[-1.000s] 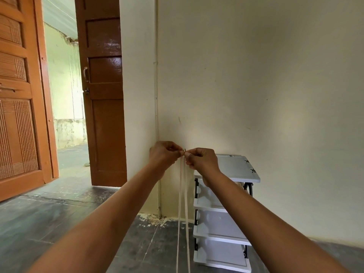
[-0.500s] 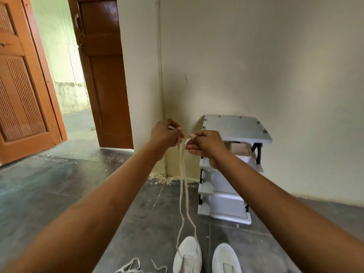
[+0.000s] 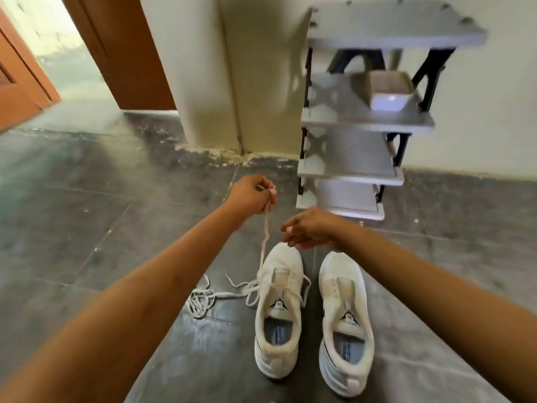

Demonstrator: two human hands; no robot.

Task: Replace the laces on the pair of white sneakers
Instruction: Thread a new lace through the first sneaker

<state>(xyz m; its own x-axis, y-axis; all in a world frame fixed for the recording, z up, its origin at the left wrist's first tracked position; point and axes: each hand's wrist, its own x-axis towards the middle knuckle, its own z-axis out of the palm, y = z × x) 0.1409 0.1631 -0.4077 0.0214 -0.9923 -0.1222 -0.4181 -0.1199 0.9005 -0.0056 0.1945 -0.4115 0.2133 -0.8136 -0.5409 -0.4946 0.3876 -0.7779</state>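
The left hand (image 3: 252, 196) is closed on the lace (image 3: 265, 228) and pinches its upper end between thumb and fingers. The right hand (image 3: 309, 228) holds nothing that I can see; its fingers are loose, a little bent, and point toward 9 o'clock.

The lace hangs from the left hand toward 6 o'clock and enters the front eyelets of the left sneaker (image 3: 279, 309), where it is threaded only in part. This sneaker stands on the floor (image 3: 87, 228) with its toe at 12 o'clock and its heel at 6 o'clock, so its long axis runs straight toward the person. The right sneaker (image 3: 345, 330) stands just beside it, parallel, and shows no lace. The right hand hovers just over the toe of the left sneaker, so it is the nearer hand to the eyelets; the left hand is higher, at about 11 o'clock from the toe. I judge that the next threading falls to the right hand.

A loose lace (image 3: 200, 296) lies in a heap on the floor at 9 o'clock of the left sneaker. A shoe rack (image 3: 366, 125) stands at 1 o'clock.

Half a second ago both hands were together at the lace, raised before the wall. Now they are lower and apart, the right hand has left the lace, and both sneakers are fully visible.
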